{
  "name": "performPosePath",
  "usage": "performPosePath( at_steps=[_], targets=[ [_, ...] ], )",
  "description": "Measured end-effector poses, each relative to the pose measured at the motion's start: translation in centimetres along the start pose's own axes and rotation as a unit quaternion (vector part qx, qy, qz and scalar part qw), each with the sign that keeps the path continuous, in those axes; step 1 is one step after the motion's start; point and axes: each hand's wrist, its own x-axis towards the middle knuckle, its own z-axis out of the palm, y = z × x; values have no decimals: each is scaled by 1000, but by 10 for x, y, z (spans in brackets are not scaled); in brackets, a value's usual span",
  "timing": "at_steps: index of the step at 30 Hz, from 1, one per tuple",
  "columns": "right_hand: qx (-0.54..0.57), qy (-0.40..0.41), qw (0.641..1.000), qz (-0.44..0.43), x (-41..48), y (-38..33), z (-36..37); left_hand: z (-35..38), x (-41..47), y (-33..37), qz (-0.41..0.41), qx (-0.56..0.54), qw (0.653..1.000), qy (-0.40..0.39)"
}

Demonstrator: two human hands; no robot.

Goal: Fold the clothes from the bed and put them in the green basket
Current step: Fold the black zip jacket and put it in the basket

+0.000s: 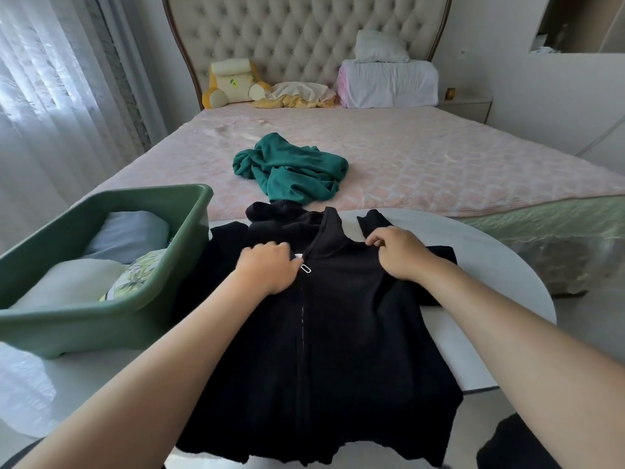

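The bed (pixel 439 157) filled the upper frame. At centre a black jacket (pixel 338 333) lay on the white surface (pixel 490 265), the green basket (pixel 101 326) at left. A teal garment (pixel 291 170) sat crumpled on the bed. The left hand (pixel 267 269) gripped the jacket by its zip with curled fingers; the right hand (pixel 399 253) pinched its shoulder.

I count two hands on my feed, left hand (pixel 267 267) and right hand (pixel 395 253); one black zip jacket (pixel 338 333) at six o'clock; one teal garment (pixel 291 167) at twelve; one green basket (pixel 101 319) at nine, with three folded pieces (pixel 126 231) inside; one plush toy (pixel 230 84) at eleven.
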Motion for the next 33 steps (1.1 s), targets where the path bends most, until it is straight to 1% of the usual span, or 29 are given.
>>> performPosePath(
  at_steps=[1, 2, 3, 6, 7, 9, 11, 12, 14, 16, 18, 19, 21, 23, 24, 25, 26, 27, 28, 29, 30, 31, 33],
  targets=[
    [-17, 4, 1000, 14, 2, 10, -2, 1, 5, 13, 39, -50, 997, 44],
    [-33, -2, 999, 29, 2, 18, -5, 3, 11, 27, 74, -102, 990, 70],
    [-47, -14, 998, 42, 5, 27, -7, 5, 18, 42, 102, -143, 981, 75],
    [-79, -37, 993, 76, 6, 43, -17, 20, 35, 85, 176, -207, 962, 22],
    [-112, -40, 989, 85, 7, 47, -19, 27, 39, 97, 185, -213, 959, -6],
    [-195, -43, 974, 102, 9, 54, -23, 47, 48, 110, 169, -192, 965, -52],
    [-245, -36, 963, 109, 12, 58, -26, 66, 55, 106, 135, -109, 983, -64],
    [-250, -34, 961, 116, 14, 59, -28, 70, 57, 101, 121, -73, 988, -64],
    [-230, -43, 963, 137, 17, 60, -33, 72, 59, 89, 105, -44, 991, -71],
    [-197, -71, 966, 151, 18, 58, -38, 67, 61, 80, 105, -32, 990, -91],
    [-168, -101, 972, 132, 18, 55, -42, 62, 63, 75, 99, -25, 988, -114],
    [-140, -104, 978, 113, 17, 53, -45, 60, 65, 75, 94, -23, 987, -126],
    [-36, -89, 992, 78, 18, 47, -51, 57, 67, 76, 87, -21, 986, -140],
    [65, -79, 993, 57, 17, 43, -54, 55, 66, 79, 96, -15, 989, -109],
    [76, -84, 992, 54, 15, 42, -55, 55, 65, 81, 110, -10, 991, -71],
    [51, -92, 993, 62, 15, 44, -56, 57, 62, 82, 130, -8, 991, -30],
    [-8, -103, 991, 81, 15, 48, -57, 60, 59, 83, 147, -12, 989, -2],
    [-95, -114, 982, 118, 14, 52, -59, 64, 56, 84, 155, -20, 988, 9],
    [-189, -114, 960, 169, 10, 55, -62, 69, 54, 85, 157, -30, 987, 4],
    [-268, -103, 932, 223, 6, 55, -67, 72, 52, 86, 156, -38, 987, -7],
    [-318, -88, 909, 256, 4, 55, -69, 73, 52, 88, 155, -45, 987, -20],
    [-346, -70, 896, 268, 3, 55, -71, 73, 52, 90, 154, -51, 986, -33],
    [-382, -42, 883, 268, 4, 55, -69, 69, 53, 98, 155, -65, 985, -44]
  ],
)
